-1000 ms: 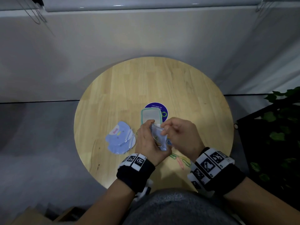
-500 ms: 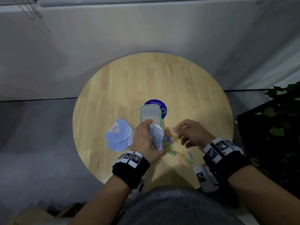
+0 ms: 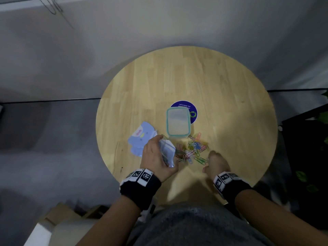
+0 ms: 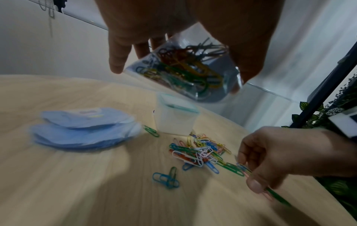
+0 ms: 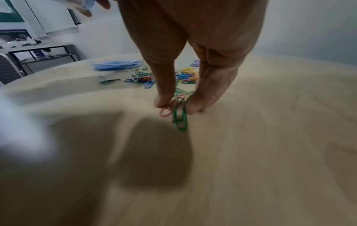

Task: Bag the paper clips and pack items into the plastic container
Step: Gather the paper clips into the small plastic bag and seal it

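My left hand (image 3: pixel 156 157) grips a small clear zip bag (image 3: pixel 167 152) above the round wooden table (image 3: pixel 230 103); in the left wrist view the bag (image 4: pixel 185 71) holds several coloured paper clips. A loose heap of paper clips (image 3: pixel 193 150) lies on the wood just in front of the teal-rimmed plastic container (image 3: pixel 177 124). My right hand (image 3: pixel 215 164) is at the heap's near right edge. Its thumb and fingers pinch a green clip (image 5: pixel 180 116) and a pink clip (image 5: pixel 166 110) against the tabletop.
A stack of pale blue shaped cards (image 3: pixel 141 139) lies left of my left hand. A round blue sticker (image 3: pixel 190 108) shows behind the container. Green plants (image 3: pixel 301 174) stand off the table's right edge. A cardboard box (image 3: pixel 58 215) sits on the floor at lower left.
My right hand left the bag's mouth and went down right to the clips on the table, where it now pinches two. My left hand kept holding the bag.
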